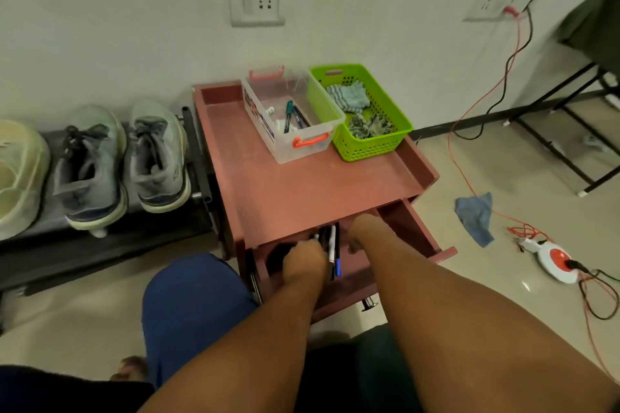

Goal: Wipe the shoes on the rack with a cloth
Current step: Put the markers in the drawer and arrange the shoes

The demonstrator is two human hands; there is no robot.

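fingers in drawer, tiled floor

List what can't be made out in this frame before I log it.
- Head view: the right hand reaches under the cabinet top; its fingers are hidden, so its grip is unclear.
- Drawer contents: largely covered by both forearms and the left hand, which holds pens.
- Leftmost shoe: cut off by the left edge.
- Clear box: label too blurred to read.
- Rack: lower shelves out of sight.
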